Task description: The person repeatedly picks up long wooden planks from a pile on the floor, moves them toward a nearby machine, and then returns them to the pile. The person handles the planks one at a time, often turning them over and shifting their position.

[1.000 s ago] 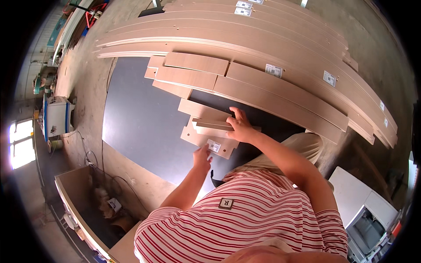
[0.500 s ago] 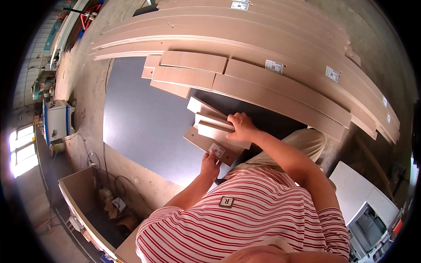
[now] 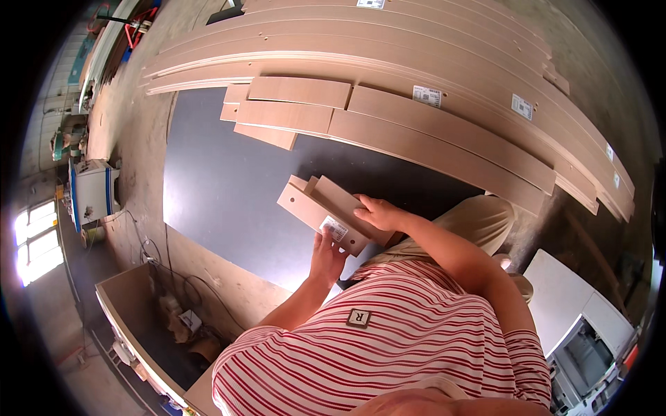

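Close in front of me is a small bundle of light brown boards. The nearest board point(image 3: 307, 208) has a white printed label and a round hole near each end. My left hand point(image 3: 328, 258) is closed on its near edge, just below the label. Behind it a second board point(image 3: 345, 204) stands tilted, with further pieces partly hidden. My right hand point(image 3: 377, 211) grips the bundle from the far right side, fingers curled over the edge. The boards are over a dark grey panel point(image 3: 222, 180).
Long brown boards point(image 3: 388, 48) are stacked beyond the panel, with shorter boards point(image 3: 298, 91) laid at their near side. An open wooden box point(image 3: 132, 277) holding odds and ends stands at the lower left, cables beside it. A white cabinet-like unit point(image 3: 565, 284) is at the right.
The labelled board has been tilted up against the other pieces, which were fanned apart and now sit closer together. My left hand has moved slightly up with it.
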### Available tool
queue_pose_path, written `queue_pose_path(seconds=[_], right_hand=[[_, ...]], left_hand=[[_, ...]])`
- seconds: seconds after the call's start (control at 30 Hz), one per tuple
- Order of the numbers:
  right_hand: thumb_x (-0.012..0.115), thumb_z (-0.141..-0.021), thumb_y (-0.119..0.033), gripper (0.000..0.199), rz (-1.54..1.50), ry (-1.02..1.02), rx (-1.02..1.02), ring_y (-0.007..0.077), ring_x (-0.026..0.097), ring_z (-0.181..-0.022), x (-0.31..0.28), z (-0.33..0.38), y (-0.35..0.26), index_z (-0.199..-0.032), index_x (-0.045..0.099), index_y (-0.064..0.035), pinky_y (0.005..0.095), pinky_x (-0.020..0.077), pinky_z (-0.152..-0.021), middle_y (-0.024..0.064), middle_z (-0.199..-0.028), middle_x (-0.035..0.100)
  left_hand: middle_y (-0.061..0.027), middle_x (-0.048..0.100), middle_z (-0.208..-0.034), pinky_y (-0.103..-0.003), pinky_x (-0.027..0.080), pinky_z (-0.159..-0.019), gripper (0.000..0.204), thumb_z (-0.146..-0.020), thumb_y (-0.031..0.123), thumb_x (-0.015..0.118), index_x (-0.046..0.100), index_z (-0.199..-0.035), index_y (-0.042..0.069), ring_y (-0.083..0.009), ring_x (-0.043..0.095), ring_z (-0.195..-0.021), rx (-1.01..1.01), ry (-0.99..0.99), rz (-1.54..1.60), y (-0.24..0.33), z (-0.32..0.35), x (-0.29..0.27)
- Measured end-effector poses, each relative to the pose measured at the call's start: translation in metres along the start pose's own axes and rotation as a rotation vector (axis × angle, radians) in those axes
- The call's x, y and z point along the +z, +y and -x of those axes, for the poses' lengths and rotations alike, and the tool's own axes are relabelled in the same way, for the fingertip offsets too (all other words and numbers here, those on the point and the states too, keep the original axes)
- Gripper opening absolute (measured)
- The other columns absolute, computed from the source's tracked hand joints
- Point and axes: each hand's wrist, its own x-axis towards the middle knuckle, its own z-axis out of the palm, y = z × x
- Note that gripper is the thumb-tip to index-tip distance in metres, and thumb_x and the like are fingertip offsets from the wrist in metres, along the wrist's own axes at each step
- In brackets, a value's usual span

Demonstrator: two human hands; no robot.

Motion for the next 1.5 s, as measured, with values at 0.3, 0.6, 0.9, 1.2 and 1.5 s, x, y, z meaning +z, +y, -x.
queue_pose_path(seconds=[0.3, 0.6, 0.9, 1.2, 1.5], right_hand=[[0.047, -0.101, -0.042, 0.056, -0.340, -0.010, 0.103, 0.0334, 0.053, -0.126, 0.003, 0.012, -0.009, -0.147, 0.037, -0.0124, 0.0401, 0.0424, -0.104, 0.0183, -0.135, 0.056], [0.068, -0.081, -0.050, 0.097, 0.104, -0.174, 0.101, 0.0408, 0.044, -0.131, -0.005, 0.027, -0.026, -0.151, 0.024, 0.0012, 0.0428, 0.0394, -0.107, 0.0282, -0.141, 0.042], [0.081, -0.070, -0.046, 0.111, -0.205, -0.020, 0.118, 0.0381, 0.034, -0.137, 0.002, 0.032, -0.016, -0.149, 0.022, 0.0038, 0.0403, 0.0306, -0.113, 0.0264, -0.145, 0.031], [0.080, -0.062, -0.013, 0.111, -0.845, -0.154, 0.068, 0.0337, 0.027, -0.141, -0.007, 0.046, -0.027, -0.152, 0.016, -0.0020, 0.0422, 0.0269, -0.116, 0.0224, -0.150, 0.025], [0.073, -0.067, -0.017, 0.109, -0.634, -0.035, 0.034, 0.0349, 0.025, -0.142, -0.003, 0.049, -0.041, -0.153, 0.007, 0.0005, 0.0390, 0.0250, -0.116, 0.0253, -0.152, 0.022]], left_hand=[[-0.0060, 0.045, -0.138, -0.055, 0.039, -0.104, 0.042, -0.104, 0.034, 0.046, 0.031, -0.140, 0.017, -0.0273, 0.046, -0.126, 0.021, 0.032, -0.102, -0.007, -0.003, 0.018], [-0.0038, 0.051, -0.131, -0.054, 0.034, -0.107, 0.057, -0.088, 0.033, 0.073, 0.046, -0.136, 0.018, -0.0252, 0.046, -0.124, -0.209, -0.052, -0.010, 0.013, -0.021, 0.000], [-0.0072, 0.058, -0.127, -0.041, 0.037, -0.105, 0.058, -0.086, 0.024, 0.074, 0.049, -0.135, 0.006, -0.0236, 0.053, -0.119, -0.117, -0.174, -0.477, 0.025, -0.027, 0.040], [-0.0072, 0.061, -0.120, -0.037, 0.043, -0.098, 0.064, -0.082, 0.021, 0.075, 0.044, -0.136, 0.005, -0.0211, 0.058, -0.112, 0.028, -0.310, -0.547, 0.012, -0.022, 0.008], [-0.0103, 0.046, -0.143, -0.039, 0.032, -0.112, 0.076, -0.084, 0.011, 0.073, 0.030, -0.147, 0.005, -0.0226, 0.044, -0.132, 0.032, -0.414, -0.718, 0.028, -0.008, 0.014]])
